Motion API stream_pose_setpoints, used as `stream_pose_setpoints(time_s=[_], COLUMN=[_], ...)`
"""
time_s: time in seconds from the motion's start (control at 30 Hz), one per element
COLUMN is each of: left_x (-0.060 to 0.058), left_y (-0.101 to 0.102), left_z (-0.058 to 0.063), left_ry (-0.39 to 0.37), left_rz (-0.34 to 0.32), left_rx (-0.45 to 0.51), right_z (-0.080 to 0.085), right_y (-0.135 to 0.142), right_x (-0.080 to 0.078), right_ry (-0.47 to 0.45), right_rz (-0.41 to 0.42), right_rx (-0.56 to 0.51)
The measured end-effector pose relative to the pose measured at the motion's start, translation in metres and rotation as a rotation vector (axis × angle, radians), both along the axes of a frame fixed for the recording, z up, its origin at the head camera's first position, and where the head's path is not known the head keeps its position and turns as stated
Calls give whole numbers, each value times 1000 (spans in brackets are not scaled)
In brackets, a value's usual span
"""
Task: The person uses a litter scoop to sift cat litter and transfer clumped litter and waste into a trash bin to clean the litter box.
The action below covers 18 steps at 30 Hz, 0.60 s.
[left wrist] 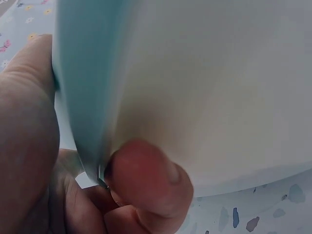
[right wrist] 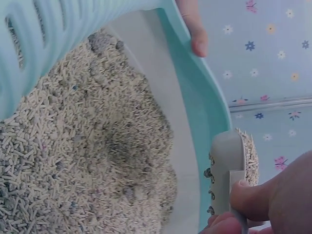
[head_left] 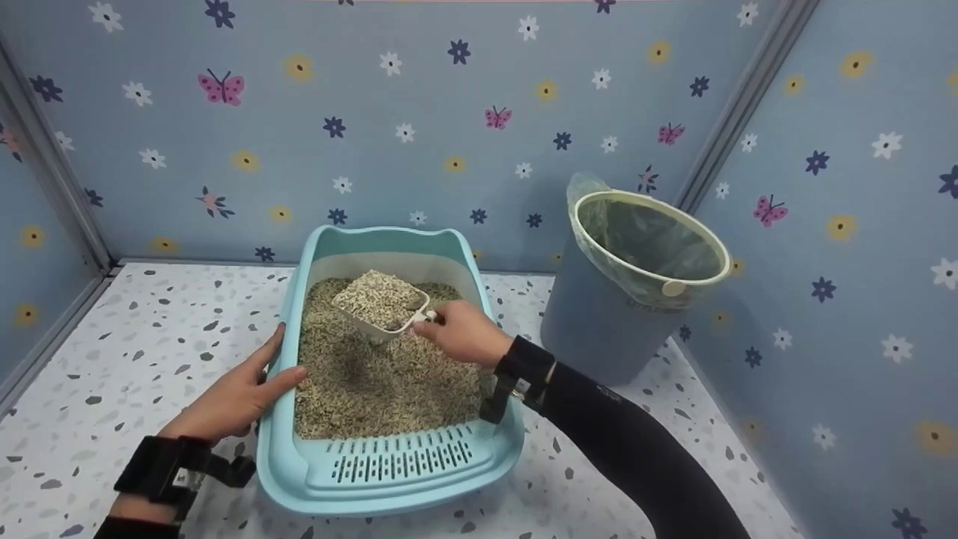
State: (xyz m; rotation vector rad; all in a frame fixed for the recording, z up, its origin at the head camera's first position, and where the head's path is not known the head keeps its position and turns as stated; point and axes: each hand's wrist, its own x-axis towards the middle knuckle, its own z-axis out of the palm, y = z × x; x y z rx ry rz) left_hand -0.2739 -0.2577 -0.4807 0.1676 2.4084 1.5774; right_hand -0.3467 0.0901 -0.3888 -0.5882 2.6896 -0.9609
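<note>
A light-blue litter box (head_left: pixel 389 500) holds a bed of pellet cat litter (head_left: pixel 374 408). Over the litter, my right hand (head_left: pixel 468 333) grips the short handle of a pale litter scoop (head_left: pixel 383 333). Litter pellets (head_left: pixel 378 296) are heaped in the scoop's basin. In the right wrist view the scoop (right wrist: pixel 226 161) shows its underside, with small clumps along one edge. My left hand (head_left: pixel 232 393) holds the box's left rim, thumb over the inner side. Close up in the left wrist view, fingers (left wrist: pixel 151 180) curl under the rim against the pale outer wall.
Right of the box stands a blue-grey trash bin (head_left: pixel 599 322) lined with a clear bag (head_left: pixel 651 232), its mouth uncovered. A slotted step (head_left: pixel 404 457) forms the box's near end. Flower-patterned panels (head_left: pixel 419 97) enclose the back and sides of the speckled surface (head_left: pixel 135 359).
</note>
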Motion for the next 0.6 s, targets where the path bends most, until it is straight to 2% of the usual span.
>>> stream_pose_setpoints(time_s=[0.37,0.6], left_x=[0,2], left_y=[0,0], left_z=[0,1], left_ry=[9,4], left_rz=[7,5], left_rx=[-22,-6], right_z=[20,21], right_y=[22,29], right_x=[17,26], right_ry=[41,36], right_rz=[10,-17], right_rx=[30,74])
